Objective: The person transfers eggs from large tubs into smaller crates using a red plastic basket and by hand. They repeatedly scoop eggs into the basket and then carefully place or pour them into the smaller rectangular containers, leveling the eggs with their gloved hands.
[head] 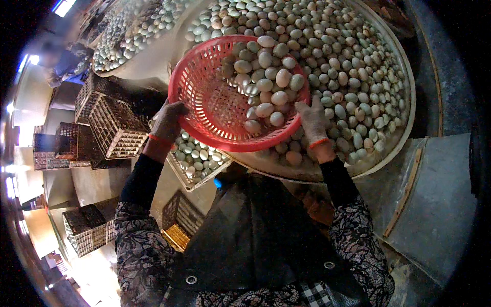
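Observation:
A red plastic basket (207, 138) with slotted walls is held between my two gloved hands. My left hand (168, 121) grips its rim at the left, and my right hand (313, 121) has the rim at the right. Several pale eggs (264, 84) lie heaped in the far right half of the basket, while its left floor shows bare mesh. Beneath and beyond it is a large round tub (411, 99) full of loose eggs (345, 76). The basket covers part of the tub's near left side.
A crate (188, 188) holding eggs sits below the basket on the left. Stacked plastic crates (119, 126) stand farther left, with another crate (184, 211) on the floor. A second egg-filled tub (149, 65) is at the upper left, near another person (63, 63).

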The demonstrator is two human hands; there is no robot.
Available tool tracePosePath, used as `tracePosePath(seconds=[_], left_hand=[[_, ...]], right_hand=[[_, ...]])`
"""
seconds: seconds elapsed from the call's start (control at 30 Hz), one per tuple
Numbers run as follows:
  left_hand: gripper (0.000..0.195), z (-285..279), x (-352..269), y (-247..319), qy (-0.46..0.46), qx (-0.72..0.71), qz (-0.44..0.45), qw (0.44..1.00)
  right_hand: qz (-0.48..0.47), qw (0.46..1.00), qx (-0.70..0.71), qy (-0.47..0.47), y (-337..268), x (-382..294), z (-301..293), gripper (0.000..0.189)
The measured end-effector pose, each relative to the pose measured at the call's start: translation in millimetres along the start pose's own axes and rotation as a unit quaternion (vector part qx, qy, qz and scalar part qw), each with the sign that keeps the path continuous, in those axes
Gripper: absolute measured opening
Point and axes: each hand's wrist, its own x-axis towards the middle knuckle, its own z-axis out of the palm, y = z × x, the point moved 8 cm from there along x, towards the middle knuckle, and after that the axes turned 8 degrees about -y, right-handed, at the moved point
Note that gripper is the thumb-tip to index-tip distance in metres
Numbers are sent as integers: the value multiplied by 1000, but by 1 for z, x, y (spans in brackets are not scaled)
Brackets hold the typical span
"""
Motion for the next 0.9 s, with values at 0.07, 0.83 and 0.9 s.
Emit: tracePosePath(seconds=[0.07,0.83,0.9], left_hand=[[45,10,-9,12,-9,-22,15,1000],[28,-206,-233,104,81,454,74,884],[33,-213,-252,101,91,511,32,854]], right_hand=[[40,998,-35,28,-51,-22,-6,39],[-67,991,51,-107,-161,-111,183,28],[-108,985,80,-104,-146,-119,212,30]])
